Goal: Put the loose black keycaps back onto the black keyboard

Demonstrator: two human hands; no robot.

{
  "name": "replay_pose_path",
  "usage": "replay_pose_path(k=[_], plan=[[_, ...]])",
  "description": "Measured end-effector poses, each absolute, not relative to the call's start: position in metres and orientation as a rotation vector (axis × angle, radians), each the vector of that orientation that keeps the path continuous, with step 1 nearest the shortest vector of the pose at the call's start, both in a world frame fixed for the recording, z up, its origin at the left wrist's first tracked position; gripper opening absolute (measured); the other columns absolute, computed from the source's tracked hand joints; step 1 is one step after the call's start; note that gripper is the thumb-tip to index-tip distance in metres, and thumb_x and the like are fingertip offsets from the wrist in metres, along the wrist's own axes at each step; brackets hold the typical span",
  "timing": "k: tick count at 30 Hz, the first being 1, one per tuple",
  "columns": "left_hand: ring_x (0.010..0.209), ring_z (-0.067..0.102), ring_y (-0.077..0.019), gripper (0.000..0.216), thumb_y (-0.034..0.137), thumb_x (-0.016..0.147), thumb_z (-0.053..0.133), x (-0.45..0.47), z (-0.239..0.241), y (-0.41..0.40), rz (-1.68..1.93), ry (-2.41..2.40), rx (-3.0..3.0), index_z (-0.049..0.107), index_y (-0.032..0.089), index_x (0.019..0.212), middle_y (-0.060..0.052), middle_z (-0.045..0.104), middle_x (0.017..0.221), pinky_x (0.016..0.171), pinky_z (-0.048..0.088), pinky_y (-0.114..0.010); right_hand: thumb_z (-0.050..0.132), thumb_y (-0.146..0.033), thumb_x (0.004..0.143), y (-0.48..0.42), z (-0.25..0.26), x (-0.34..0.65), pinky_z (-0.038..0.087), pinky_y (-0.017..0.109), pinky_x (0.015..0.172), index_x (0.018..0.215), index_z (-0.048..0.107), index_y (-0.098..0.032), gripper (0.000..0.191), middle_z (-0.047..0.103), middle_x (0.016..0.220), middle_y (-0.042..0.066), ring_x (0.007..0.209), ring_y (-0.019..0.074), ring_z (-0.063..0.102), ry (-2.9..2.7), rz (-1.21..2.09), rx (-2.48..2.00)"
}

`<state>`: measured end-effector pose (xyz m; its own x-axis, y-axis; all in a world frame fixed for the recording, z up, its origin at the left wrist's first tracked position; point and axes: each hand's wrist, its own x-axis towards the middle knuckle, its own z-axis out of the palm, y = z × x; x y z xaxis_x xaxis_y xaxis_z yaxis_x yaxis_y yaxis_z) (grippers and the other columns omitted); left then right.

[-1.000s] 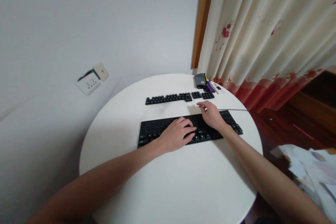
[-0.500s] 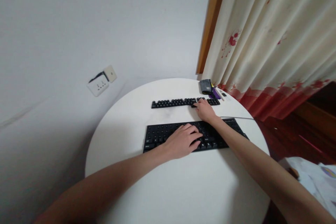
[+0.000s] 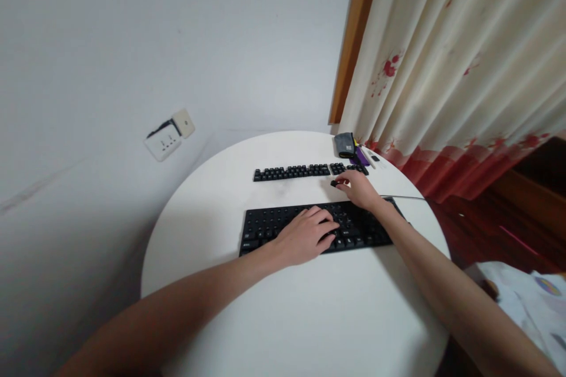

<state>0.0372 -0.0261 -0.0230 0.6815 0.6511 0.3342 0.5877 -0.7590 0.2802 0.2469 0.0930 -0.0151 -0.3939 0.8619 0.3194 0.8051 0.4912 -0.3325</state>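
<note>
Rests the left hand (image 3: 307, 235) on the black computer keyboard (image 3: 349, 231) on the round white table (image 3: 309, 312), with fingers slightly spread and bent over it. Pinches a small black keycap (image 3: 334, 183) between thumb and fingertips of the right hand (image 3: 359, 189), beyond the keyboard and just short of the lined-up loose keycaps (image 3: 292, 172). Has a gray pouch (image 3: 344, 145) lying farther back, near the curtain (image 3: 442, 70).

Pale wall (image 3: 221, 41), red-patterned curtain (image 3: 433, 70), reddish wooden floor (image 3: 481, 227)
</note>
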Motion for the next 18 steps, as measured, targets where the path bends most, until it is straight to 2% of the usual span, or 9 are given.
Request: replay_pose_path(k=[6,12,18], plan=[[0.112,0.051,-0.022,0.031,0.029,0.096,0.048,0.037,-0.02,-0.027,0.617,0.978,2.754,0.061,0.023,0.124,-0.007,0.062,0.122,0.097,0.043,-0.039,0.061,-0.025,0.083,0.049,-0.006,0.29,0.049,0.034,0.074,0.092,0.071,-0.018,0.015,0.07,0.086,0.006,0.077,0.0199,0.062,-2.077,0.442,-1.316],[0.114,0.049,-0.0218,0.032,0.031,0.098,0.046,0.039,-0.021,-0.025,0.558,0.962,2.754,0.059,0.025,0.126,-0.003,0.061,0.128,0.098,0.041,-0.039,0.06,-0.023,0.084,0.015,-0.008,0.295,0.048,0.034,0.079,0.091,0.07,-0.02,0.013,0.069,0.09,0.004,0.083,0.0193,0.062,-2.171,0.642,-1.197],[0.112,0.05,-0.0211,0.031,0.029,0.098,0.044,0.04,-0.019,-0.024,0.543,0.958,2.742,0.06,0.024,0.125,-0.003,0.062,0.127,0.1,0.039,-0.039,0.058,-0.018,0.086,0.005,-0.005,0.282,0.046,0.035,0.084,0.09,0.07,-0.02,0.013,0.068,0.09,0.005,0.087,0.0199,0.061,-2.313,0.674,-1.09]])
